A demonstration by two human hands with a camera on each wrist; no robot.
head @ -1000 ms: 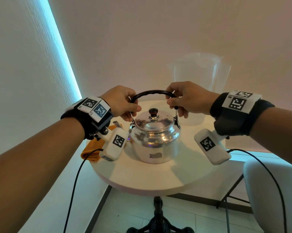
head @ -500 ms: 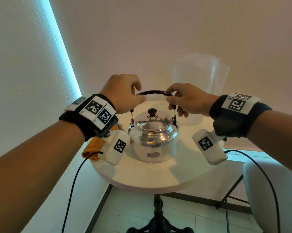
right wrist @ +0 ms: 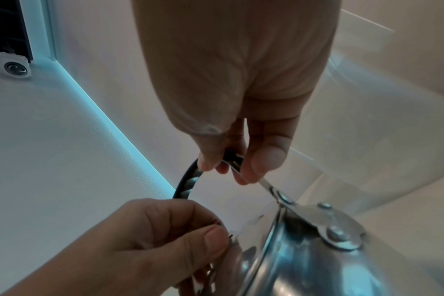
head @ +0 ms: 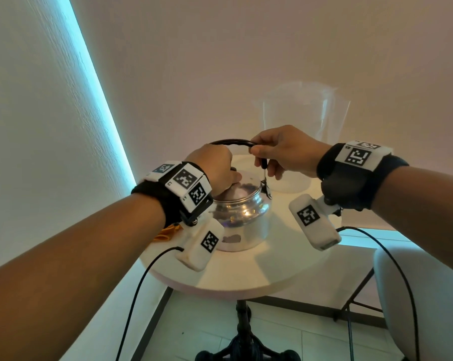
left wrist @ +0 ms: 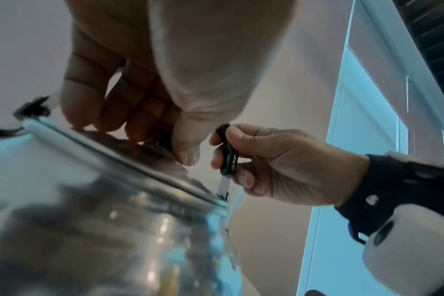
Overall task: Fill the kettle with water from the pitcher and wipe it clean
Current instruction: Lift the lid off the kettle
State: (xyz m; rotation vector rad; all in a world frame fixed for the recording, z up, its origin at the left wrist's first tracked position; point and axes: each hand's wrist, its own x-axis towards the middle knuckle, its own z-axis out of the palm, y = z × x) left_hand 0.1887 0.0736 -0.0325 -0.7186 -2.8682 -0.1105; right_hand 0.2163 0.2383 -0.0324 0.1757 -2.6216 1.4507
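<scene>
The round white table [head: 246, 277] stands on a dark pedestal base [head: 242, 342] against a pale wall, with a strip of cyan light [head: 100, 100] running down the wall at the left. A white chair [head: 423, 295] sits at the right edge of the head view.

The clear plastic pitcher [head: 303, 113] stands upright at the back of the table, behind the right hand. Its water level cannot be made out.

The metal kettle [head: 243, 217] stands upright near the middle of the table, in front of the pitcher and apart from it. Its lid [left wrist: 129, 158] is seated on the body. The black arched handle [head: 233, 142] is raised over the lid.

An orange cloth [head: 165, 234] lies at the left edge of the table, mostly hidden behind the left forearm.

The right hand [head: 285, 155] has its grip closed on the handle at the right end, thumb and fingers pinching the black sleeve just above the metal strap [right wrist: 266, 183] that joins it to the kettle body.

The left hand [head: 215, 168] reaches down under the handle arch onto the lid. In the left wrist view its grip is closed on the small dark lid knob [left wrist: 162, 140], thumb on one side and fingertips on the other, with the fingertips touching the lid surface.

Both wrists carry black bands with white marker blocks and white camera housings; black cables [head: 142, 282] hang from them.
</scene>
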